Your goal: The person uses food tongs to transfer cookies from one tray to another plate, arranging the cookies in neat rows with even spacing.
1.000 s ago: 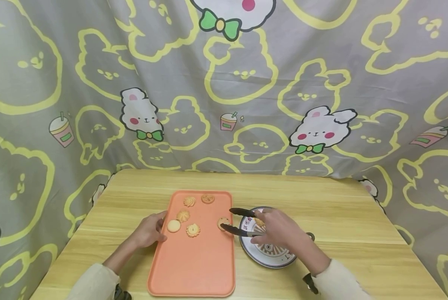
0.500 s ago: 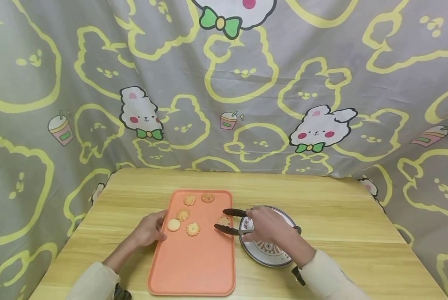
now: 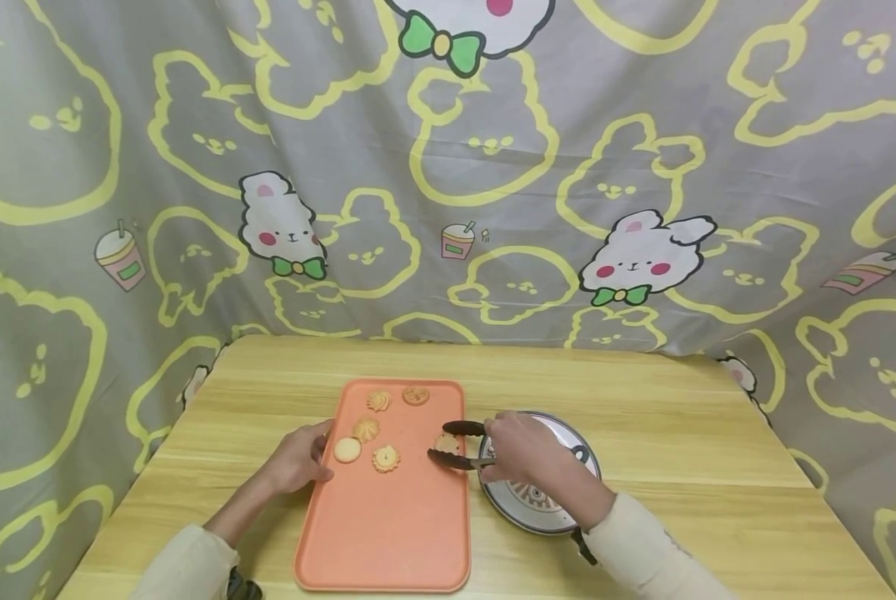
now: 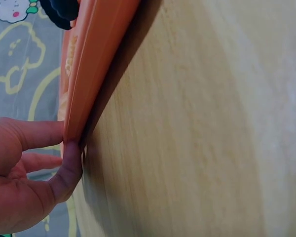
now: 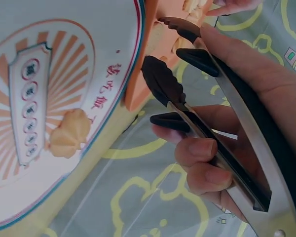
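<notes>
Lining up the tongs (image 3: 451,460) over a round cookie (image 3: 446,443) seems to be the step in hand, and we judge that we have not yet taken hold of it. The cookie lies flat inside the orange tray (image 3: 387,533), close to its right edge, with one dark tip of the tongs on its far side and the other on its near side. The tips stand apart; whether either touches the cookie we cannot tell. Our right hand (image 3: 521,450) has its fingers curled round the arms of the tongs, above the plate (image 3: 508,500) that sits on the bench (image 3: 680,433) just beside the tray. Our left hand (image 3: 300,460) pinches the tray's left edge between thumb and fingers, which should stop it sliding. Farther left in the tray lie a swirled cookie (image 3: 378,402), a brown cookie (image 3: 416,396), a ridged cookie (image 3: 367,429), a smooth pale cookie (image 3: 347,451) and a frilled cookie (image 3: 386,458), all clear of the tongs. From the right wrist we also see a flower-shaped cookie (image 5: 70,133) on the plate. As we judge it, the next move calls for squeezing both arms evenly, lightly enough that the cookie does not crumble, then raising it straight up so that it clears the tray's rim, with our left hand holding firm.
</notes>
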Motion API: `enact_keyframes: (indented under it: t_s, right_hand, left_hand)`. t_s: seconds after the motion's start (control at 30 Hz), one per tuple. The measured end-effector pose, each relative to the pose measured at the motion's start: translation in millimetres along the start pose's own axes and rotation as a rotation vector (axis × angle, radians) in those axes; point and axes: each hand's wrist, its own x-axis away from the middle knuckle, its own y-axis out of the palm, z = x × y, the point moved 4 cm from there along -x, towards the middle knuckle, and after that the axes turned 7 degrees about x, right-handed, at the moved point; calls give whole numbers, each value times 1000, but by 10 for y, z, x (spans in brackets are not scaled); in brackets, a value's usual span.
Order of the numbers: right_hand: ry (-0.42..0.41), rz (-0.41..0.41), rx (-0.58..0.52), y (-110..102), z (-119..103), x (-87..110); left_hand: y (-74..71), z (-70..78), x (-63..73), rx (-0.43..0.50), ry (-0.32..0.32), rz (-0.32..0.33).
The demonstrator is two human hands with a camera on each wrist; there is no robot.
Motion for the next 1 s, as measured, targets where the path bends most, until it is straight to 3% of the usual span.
enact_keyframes:
  t_s: [0.43, 1.0]
  right_hand:
    - [6, -6, -48, -20, 18, -40]
    - [-5, 22, -62, -81, 161, 69]
  left_hand:
    - [3, -6, -6, -5, -4, 4]
    - [5, 2, -3, -12, -7, 11]
